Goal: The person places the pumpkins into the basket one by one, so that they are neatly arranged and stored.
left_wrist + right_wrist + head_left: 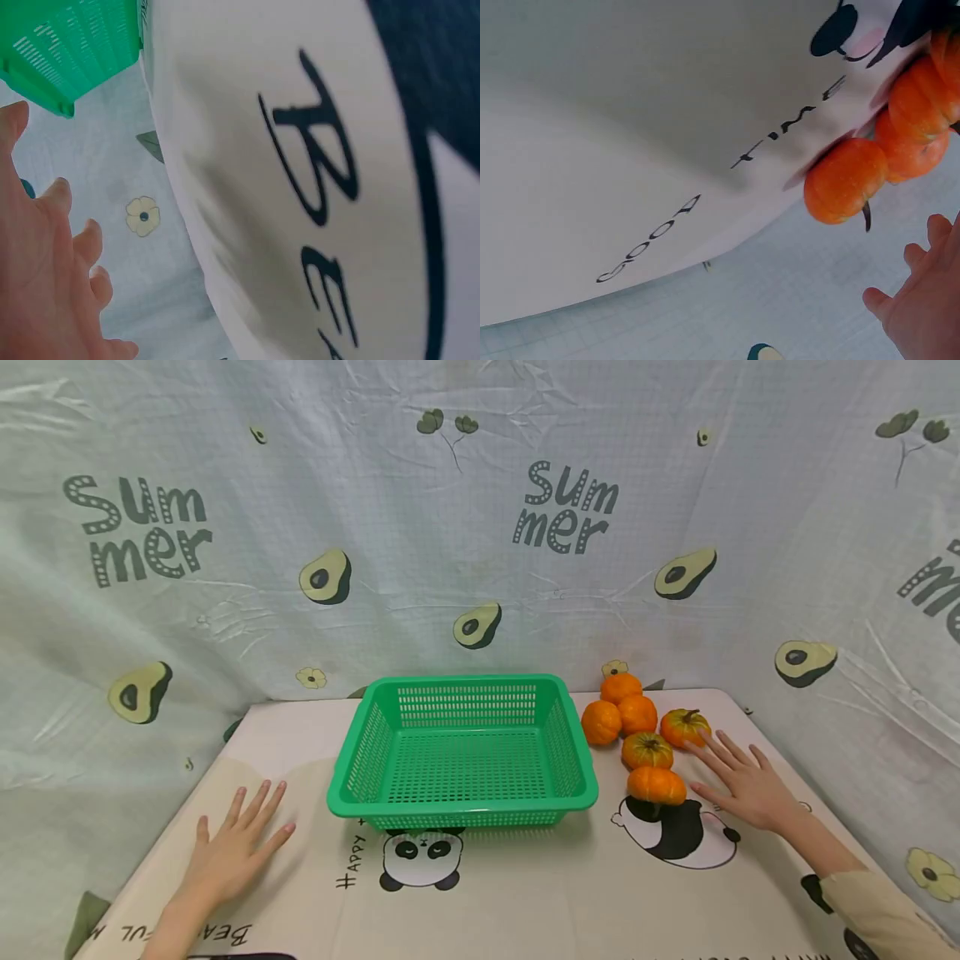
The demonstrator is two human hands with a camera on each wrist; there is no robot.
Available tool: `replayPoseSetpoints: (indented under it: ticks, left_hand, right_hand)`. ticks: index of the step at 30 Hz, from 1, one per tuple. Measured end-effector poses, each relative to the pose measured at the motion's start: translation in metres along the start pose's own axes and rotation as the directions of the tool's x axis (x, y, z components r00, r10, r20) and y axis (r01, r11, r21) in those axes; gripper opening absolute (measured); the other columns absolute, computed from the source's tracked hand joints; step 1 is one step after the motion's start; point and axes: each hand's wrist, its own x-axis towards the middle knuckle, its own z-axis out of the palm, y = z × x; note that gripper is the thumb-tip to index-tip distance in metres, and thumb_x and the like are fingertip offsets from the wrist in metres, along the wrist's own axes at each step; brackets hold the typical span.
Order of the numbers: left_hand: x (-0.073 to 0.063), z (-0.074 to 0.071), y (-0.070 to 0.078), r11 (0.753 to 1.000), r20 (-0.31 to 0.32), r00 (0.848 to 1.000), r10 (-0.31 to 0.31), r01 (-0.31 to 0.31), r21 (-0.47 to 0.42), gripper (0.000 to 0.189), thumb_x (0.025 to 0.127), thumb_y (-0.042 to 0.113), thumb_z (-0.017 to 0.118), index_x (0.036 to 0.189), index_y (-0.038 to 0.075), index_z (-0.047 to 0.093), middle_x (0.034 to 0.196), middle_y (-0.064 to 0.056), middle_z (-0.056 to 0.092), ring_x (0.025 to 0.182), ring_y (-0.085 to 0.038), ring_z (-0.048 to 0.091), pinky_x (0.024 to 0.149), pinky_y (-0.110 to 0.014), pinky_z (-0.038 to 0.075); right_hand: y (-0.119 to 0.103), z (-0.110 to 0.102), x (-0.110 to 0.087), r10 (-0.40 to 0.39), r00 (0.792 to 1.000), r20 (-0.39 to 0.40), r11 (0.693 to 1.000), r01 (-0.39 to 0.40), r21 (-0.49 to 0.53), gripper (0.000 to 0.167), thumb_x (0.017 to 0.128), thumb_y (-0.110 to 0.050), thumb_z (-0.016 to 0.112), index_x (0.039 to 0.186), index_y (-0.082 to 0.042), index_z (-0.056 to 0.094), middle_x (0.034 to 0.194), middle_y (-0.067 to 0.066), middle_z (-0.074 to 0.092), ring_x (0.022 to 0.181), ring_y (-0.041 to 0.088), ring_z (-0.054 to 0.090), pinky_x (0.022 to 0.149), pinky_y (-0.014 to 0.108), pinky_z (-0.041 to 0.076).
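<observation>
My left hand [228, 852] is spread with straight fingers at the table's left side, holding nothing. On the right, my right hand [753, 789] also has its fingers spread and holds nothing. Its fingertips are close to a small orange pumpkin [684, 729] with a green-streaked top. Two more small pumpkins lie to its left: a streaked pumpkin [647, 752] and, nearer the front, a plain orange pumpkin [657, 786]. Behind them sit three mandarins, among them a front-left mandarin [602, 722]. Between the hands stands a green plastic basket [463, 807] with nothing inside.
The white table [517, 902] has a cover printed with pandas and lettering. A pale curtain [420, 543] with avocado and "summer" prints hangs behind the table and along both sides. The mandarins are close to the basket's right wall.
</observation>
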Motion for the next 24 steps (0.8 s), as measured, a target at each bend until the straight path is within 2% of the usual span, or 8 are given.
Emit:
replayPoseSetpoints:
  ticks: [3,8,10,13,17,20,24]
  left_hand:
    - [-0.002,-0.001,0.003,1.0,-0.003,1.0,0.005,-0.005,0.005,0.069,0.09,0.052,0.035,0.145,0.024,0.006,0.149,-0.013,0.015,0.137,-0.037,0.0,0.093,-0.072,0.001]
    - [-0.003,-0.006,0.009,1.0,-0.019,1.0,0.02,-0.02,0.015,0.068,0.09,0.052,0.036,0.145,0.025,0.006,0.15,-0.011,0.015,0.138,-0.036,0.001,0.093,-0.072,0.0]
    - [-0.003,-0.008,0.012,0.999,-0.026,0.999,0.032,-0.032,0.012,0.068,0.09,0.052,0.037,0.145,0.025,0.007,0.15,-0.01,0.015,0.138,-0.036,0.002,0.093,-0.072,0.0]
    - [-0.003,-0.011,0.016,0.999,-0.038,0.998,0.052,-0.052,0.007,0.068,0.09,0.051,0.038,0.145,0.027,0.006,0.15,-0.009,0.015,0.138,-0.035,0.002,0.093,-0.071,0.0]
    - [-0.002,-0.015,0.022,0.998,-0.057,0.996,0.069,-0.069,0.001,0.068,0.089,0.051,0.039,0.145,0.028,0.007,0.15,-0.009,0.016,0.139,-0.033,0.002,0.094,-0.071,0.0]
    - [-0.001,-0.017,0.026,0.997,-0.066,0.995,0.077,-0.078,-0.007,0.068,0.089,0.052,0.039,0.145,0.028,0.008,0.15,-0.01,0.018,0.139,-0.032,0.001,0.094,-0.071,-0.001]
    - [0.001,-0.019,0.032,0.995,-0.078,0.992,0.095,-0.096,-0.017,0.068,0.089,0.054,0.038,0.145,0.027,0.009,0.149,-0.011,0.019,0.139,-0.031,0.001,0.095,-0.07,-0.003]
  right_hand:
    - [-0.003,-0.002,0.0,-0.015,1.0,-0.016,1.0,0.014,-0.002,0.063,0.088,-0.041,0.049,0.143,-0.022,0.024,0.144,0.018,0.028,0.14,0.022,0.0,0.103,0.061,0.006]
    - [-0.009,-0.005,0.001,-0.044,0.999,-0.026,0.999,0.044,-0.001,0.062,0.088,-0.04,0.05,0.142,-0.023,0.026,0.144,0.017,0.028,0.14,0.026,0.006,0.106,0.057,-0.002]
    - [-0.012,-0.006,0.002,-0.057,0.998,-0.023,0.998,0.057,-0.005,0.061,0.088,-0.04,0.049,0.142,-0.023,0.026,0.145,0.016,0.027,0.14,0.023,0.003,0.107,0.053,-0.007]
    - [-0.016,-0.009,0.002,-0.087,0.996,-0.029,0.996,0.087,-0.026,0.061,0.088,-0.039,0.05,0.142,-0.022,0.027,0.146,0.014,0.027,0.141,0.018,-0.001,0.108,0.05,-0.01]
    - [-0.021,-0.011,0.004,-0.119,0.992,-0.037,0.992,0.118,-0.034,0.059,0.086,-0.039,0.052,0.138,-0.019,0.034,0.144,0.014,0.03,0.14,0.014,-0.003,0.109,0.05,-0.006]
    - [-0.025,-0.013,0.006,-0.132,0.991,-0.033,0.991,0.131,-0.038,0.058,0.086,-0.04,0.053,0.136,-0.017,0.037,0.142,0.015,0.033,0.14,0.02,0.005,0.109,0.051,-0.003]
    - [-0.03,-0.017,0.009,-0.159,0.987,-0.028,0.986,0.157,-0.057,0.059,0.085,-0.041,0.053,0.137,-0.017,0.037,0.142,0.014,0.034,0.137,0.025,0.017,0.11,0.044,-0.009]
